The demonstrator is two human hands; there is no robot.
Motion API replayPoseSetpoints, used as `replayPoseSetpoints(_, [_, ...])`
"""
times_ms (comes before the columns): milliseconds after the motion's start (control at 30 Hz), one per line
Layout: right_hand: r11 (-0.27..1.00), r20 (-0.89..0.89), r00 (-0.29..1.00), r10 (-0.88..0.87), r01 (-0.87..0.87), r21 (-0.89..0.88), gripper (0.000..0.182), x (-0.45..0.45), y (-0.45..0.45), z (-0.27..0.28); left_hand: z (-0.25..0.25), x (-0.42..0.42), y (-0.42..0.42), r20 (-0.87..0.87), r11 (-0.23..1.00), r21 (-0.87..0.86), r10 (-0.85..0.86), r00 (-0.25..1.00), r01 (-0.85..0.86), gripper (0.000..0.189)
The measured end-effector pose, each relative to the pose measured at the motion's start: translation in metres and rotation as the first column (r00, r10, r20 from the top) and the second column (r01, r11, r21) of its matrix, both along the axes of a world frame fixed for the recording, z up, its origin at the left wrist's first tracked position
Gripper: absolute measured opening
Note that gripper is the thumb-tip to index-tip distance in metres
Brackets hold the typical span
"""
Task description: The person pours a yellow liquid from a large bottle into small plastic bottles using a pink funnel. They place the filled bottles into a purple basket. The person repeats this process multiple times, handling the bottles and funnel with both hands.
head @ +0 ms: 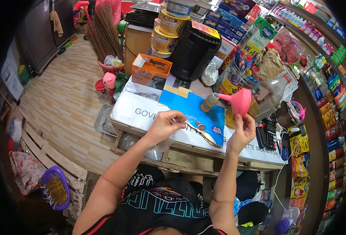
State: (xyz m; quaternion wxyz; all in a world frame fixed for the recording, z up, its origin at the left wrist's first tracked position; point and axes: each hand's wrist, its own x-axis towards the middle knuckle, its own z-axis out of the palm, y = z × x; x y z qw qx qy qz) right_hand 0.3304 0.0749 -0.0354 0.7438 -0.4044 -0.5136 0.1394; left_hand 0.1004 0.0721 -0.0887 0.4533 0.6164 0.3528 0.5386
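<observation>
My right hand [241, 132] grips a pink plastic funnel [239, 101] by its wide rim, its spout pointing left. The spout tip is close to the mouth of a small bottle [209, 102], which stands on a blue cardboard sheet [190, 104]. Fingers of my left hand [166, 125] are pinched together over the sheet's near left part. Something thin and clear, perhaps plastic film, shows at those fingertips, too faint to make out. Two small round caps or coins [200, 126] lie on the cardboard between my hands.
An orange battery box [151, 70], a black container [196, 51] and stacked noodle cups [167, 38] stand behind. Clear jars [269, 91] and a calculator [270, 135] are at right. Below the tabletop, an open drawer [187, 158] juts towards me. A white cable [275, 182] hangs at right.
</observation>
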Motion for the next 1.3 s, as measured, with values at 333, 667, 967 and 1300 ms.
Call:
replayPoseSetpoints(333, [0.921, -0.281, 0.894, 0.348, -0.383, -0.077, 0.016, -0.024, -0.044, -0.007, -0.002, 0.0, 0.0, 0.003, 1.0, 0.007, 0.008, 1.0, -0.008, 0.021])
replayPoseSetpoints(667, [0.91, -0.198, 0.916, 0.348, -0.381, -0.163, 0.015, -0.02, -0.045, -0.01, -0.002, 0.0, 0.0, -0.015, 1.0, 0.008, 0.005, 1.0, -0.004, 0.022])
replayPoseSetpoints(967, [0.914, 0.042, 0.935, 0.351, -0.333, -0.232, 0.013, -0.017, -0.039, 0.001, -0.001, 0.0, 0.0, -0.046, 1.0, -0.008, -0.031, 0.998, 0.03, 0.024])
replayPoseSetpoints(1300, [0.918, 0.469, 0.794, 0.386, -0.28, -0.281, 0.012, -0.032, -0.032, 0.032, -0.005, -0.002, 0.003, -0.049, 0.992, 0.036, -0.115, 0.992, 0.117, 0.025])
